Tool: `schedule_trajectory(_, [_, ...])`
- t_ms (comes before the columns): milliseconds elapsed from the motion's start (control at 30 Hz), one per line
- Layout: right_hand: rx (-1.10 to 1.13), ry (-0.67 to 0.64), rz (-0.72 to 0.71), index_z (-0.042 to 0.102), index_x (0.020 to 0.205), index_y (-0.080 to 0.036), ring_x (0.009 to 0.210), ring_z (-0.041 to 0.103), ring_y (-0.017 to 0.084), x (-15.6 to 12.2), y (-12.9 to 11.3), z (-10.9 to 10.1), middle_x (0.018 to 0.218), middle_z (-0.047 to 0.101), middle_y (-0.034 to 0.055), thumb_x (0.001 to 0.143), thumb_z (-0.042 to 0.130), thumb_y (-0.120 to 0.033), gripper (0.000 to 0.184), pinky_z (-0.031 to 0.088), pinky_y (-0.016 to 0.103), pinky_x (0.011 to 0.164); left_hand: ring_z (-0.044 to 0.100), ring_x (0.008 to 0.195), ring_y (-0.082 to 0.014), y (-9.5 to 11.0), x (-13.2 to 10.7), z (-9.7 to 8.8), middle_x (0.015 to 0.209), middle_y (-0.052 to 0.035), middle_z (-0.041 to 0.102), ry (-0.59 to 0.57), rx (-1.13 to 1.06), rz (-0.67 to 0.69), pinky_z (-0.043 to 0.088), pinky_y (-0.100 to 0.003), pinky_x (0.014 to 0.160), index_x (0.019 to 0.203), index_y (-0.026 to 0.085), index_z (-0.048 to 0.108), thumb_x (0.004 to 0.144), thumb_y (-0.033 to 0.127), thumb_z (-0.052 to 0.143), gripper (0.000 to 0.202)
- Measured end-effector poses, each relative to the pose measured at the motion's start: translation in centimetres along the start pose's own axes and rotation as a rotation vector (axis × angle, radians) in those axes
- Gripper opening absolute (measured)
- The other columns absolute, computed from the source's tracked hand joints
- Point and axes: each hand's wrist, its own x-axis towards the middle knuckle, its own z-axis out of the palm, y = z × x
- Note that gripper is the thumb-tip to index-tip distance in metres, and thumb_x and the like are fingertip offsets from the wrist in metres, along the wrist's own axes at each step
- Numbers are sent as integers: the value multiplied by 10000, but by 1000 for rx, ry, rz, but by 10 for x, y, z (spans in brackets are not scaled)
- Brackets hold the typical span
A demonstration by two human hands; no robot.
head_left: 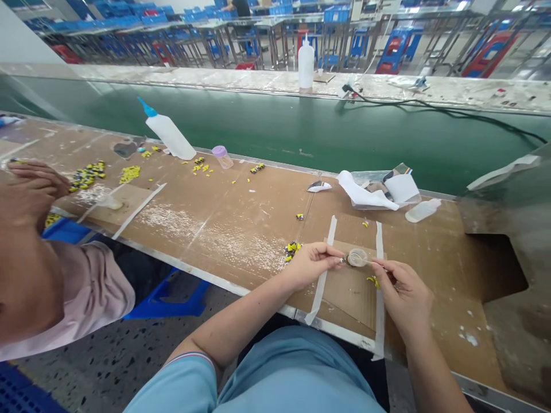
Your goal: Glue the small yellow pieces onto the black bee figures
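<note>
One tiny whitish-and-dark piece [342, 260] is pinched between the thumb and fingers of the left hand [313, 263], near the front edge of the worktop [434, 246]; a thin stick [369, 262] is gripped by the right hand [404, 292]. Between both sets of fingertips sits a round, clear cup [357, 257] – just right of the piece, nearer to the left fingers – and the stick's long axis is aimed leftward at it. Whether the tip is dipped inside cannot be told. Beneath, a flat cardboard pad [350, 307] is flanked by matte tape strips [379, 304], with curved yellow bits [373, 281] scattered by its right edge. Past the left wrist, yellow-and-black pieces [292, 250] are heaped, and the brown surface is flecked with white specks [241, 246]. Toward the far right corner, a translucent bottle [422, 210] is laid beside crumpled white paper [365, 192]. Beyond the far edge, a smooth green strip [241, 137] is seen.
</note>
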Motion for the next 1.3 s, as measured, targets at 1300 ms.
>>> schedule_trajectory(1300, [-115, 44, -247, 624, 852, -209, 718, 609, 125, -8, -14, 0, 776, 671, 18, 898, 511, -229, 123, 463, 247, 675, 647, 748, -117, -23, -2, 8, 773, -38, 700, 65, -179, -37, 465, -327, 907, 819, 133, 685, 470, 382, 857, 462])
